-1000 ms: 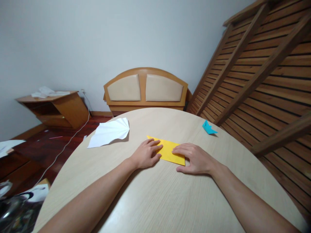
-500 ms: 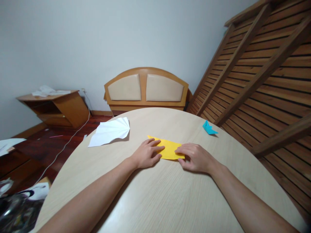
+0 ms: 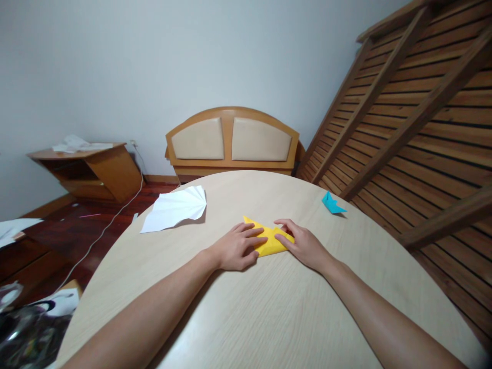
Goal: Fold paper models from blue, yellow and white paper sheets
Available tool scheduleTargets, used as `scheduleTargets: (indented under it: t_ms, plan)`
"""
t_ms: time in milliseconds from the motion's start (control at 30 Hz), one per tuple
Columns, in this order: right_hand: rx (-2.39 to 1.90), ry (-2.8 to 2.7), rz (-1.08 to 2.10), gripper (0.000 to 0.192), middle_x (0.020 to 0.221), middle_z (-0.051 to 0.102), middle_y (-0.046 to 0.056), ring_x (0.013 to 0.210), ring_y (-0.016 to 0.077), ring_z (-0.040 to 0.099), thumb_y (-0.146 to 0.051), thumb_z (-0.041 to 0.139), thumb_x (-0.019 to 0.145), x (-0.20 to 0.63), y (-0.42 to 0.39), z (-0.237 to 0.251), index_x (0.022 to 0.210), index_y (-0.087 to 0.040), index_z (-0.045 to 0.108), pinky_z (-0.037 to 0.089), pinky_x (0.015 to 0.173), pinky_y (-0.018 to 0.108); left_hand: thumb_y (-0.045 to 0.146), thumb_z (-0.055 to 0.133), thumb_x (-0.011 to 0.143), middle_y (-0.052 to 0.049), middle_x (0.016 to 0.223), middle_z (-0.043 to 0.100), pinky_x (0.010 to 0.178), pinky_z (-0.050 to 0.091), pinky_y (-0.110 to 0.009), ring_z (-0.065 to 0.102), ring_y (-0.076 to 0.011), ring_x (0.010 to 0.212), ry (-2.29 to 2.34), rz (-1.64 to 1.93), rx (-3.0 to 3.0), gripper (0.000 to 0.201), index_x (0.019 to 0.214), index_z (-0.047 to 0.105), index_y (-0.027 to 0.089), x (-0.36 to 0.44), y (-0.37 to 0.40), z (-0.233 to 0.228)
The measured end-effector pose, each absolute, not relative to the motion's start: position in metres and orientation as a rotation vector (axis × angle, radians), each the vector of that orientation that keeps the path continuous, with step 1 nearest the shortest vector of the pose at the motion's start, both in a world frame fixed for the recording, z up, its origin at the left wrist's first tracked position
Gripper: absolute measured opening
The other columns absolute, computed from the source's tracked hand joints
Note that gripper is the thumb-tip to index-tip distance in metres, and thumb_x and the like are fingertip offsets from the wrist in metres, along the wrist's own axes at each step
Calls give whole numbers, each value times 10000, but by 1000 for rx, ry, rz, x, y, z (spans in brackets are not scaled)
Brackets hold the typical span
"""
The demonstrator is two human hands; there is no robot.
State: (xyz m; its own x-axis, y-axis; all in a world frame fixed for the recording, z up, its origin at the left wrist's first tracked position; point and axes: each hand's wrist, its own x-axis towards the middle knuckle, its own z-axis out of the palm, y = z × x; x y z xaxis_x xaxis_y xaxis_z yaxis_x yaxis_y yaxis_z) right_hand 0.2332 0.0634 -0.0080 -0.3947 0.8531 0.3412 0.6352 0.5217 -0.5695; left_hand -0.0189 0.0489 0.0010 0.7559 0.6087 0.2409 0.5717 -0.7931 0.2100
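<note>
A folded sheet of yellow paper point(image 3: 272, 245) lies on the round wooden table point(image 3: 253, 318), between my two hands. My left hand point(image 3: 240, 246) rests flat on its left part, fingers stretched out and slightly spread. At the right end, my right hand point(image 3: 302, 243) grips the paper's edge between thumb and fingers, and that end looks partly raised or folded over. My fingers cover both ends of the paper, so its full outline is hidden.
A creased white paper point(image 3: 177, 207) lies at the table's left. Near the right edge sits a small blue folded paper boat point(image 3: 332, 204). Beyond are a headboard point(image 3: 232, 138), a low cabinet point(image 3: 103, 171) and leaning wooden slats point(image 3: 423, 128).
My right hand has turned and now pinches the paper's right end, which has lifted or folded. The yellow paper has rotated a little, and my left hand has shifted slightly right.
</note>
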Motion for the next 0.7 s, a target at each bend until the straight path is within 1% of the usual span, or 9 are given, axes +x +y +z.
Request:
scheduleTargets:
  t_ms: [133,233,300,367,433,500,567,600,700]
  plan:
    - [-1195,-2166,370,247,1087,694,63,973,216,671,-326,529,974,230,66,-11,1193,-231,590,518,860,360,246,545,879,-117,1478,528,1173,325,-484,482,-295,1353,846,498,2844,602,1474,467,199,-17,49,1]
    - [-1176,-2221,281,194,1106,691,78,1003,224,664,-293,505,981,230,67,-9,1101,-216,636,522,891,386,224,504,903,-98,1487,522,1162,345,-465,483,-277,1363,802,468,2864,509,1409,546,229,-15,48,3]
    - [-1174,-2270,180,212,1140,696,97,1050,242,656,-270,480,985,229,66,-7,1062,-209,668,512,936,428,239,487,930,-100,1491,518,1155,353,-467,477,-282,1371,831,448,2867,439,1355,597,223,-14,48,5]
    - [-1186,-2318,102,286,1250,682,113,1157,257,628,-254,433,999,225,59,-5,1143,-207,676,472,1020,481,254,472,954,-92,1487,525,1153,353,-466,481,-282,1366,860,452,2864,404,1332,612,219,-14,47,6]
    - [-1197,-2403,125,400,1408,608,115,1318,247,540,-257,354,1027,218,49,-4,1340,-196,595,368,1142,513,260,454,971,-77,1482,534,1152,352,-465,488,-276,1357,898,468,2856,395,1334,604,225,-13,46,6]
    - [-1239,-2517,230,497,1540,470,120,1446,256,396,-333,321,1041,210,38,-4,1488,-164,456,277,1203,537,270,438,982,-76,1475,541,1146,348,-483,494,-282,1347,988,480,2843,391,1338,599,236,-12,45,6]
    - [-1275,-2602,312,605,1614,318,135,1511,277,248,-429,318,1037,204,30,-5,1554,-115,336,218,1226,550,284,439,984,-84,1461,552,1137,346,-510,506,-298,1330,1098,489,2829,386,1329,605,240,-12,45,5]
    - [-1288,-2622,340,639,1628,275,132,1522,276,207,-465,305,1036,203,28,-5,1567,-109,303,204,1232,545,292,443,983,-86,1454,558,1135,347,-518,510,-304,1324,1132,489,2824,384,1326,609,241,-12,45,5]
    - [-1310,-2651,377,693,1644,214,125,1530,258,161,-539,262,1033,204,29,-6,1577,-109,275,190,1244,499,344,472,983,-94,1446,563,1137,359,-507,510,-303,1323,1136,470,2822,401,1348,592,232,-13,45,3]
